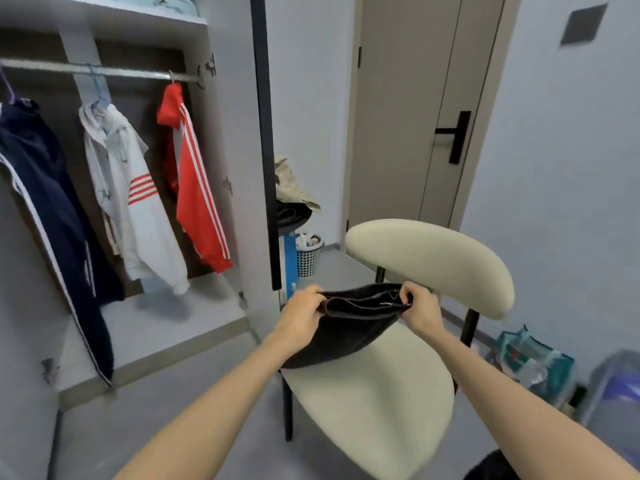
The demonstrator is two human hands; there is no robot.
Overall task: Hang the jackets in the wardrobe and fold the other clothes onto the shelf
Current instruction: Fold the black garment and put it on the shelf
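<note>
A dark folded garment (349, 327) hangs over the cream chair seat (377, 403), its lower part resting on the seat. My left hand (300, 317) grips its left top corner and my right hand (420, 310) pinches its right top corner. In the open wardrobe a navy jacket (52, 216), a white hooded jacket (135, 202) and a red jacket (194, 178) hang on the rail (104, 71). On the top shelf (145, 20) lies a light blue folded cloth (156, 0).
The chair's backrest (433, 265) is just behind my hands. A black wardrobe door edge (266, 150) stands left of it, with a pile of clothes (294, 199) and a small basket (308, 254) behind. A closed door (415, 109) and bags (533, 362) are to the right.
</note>
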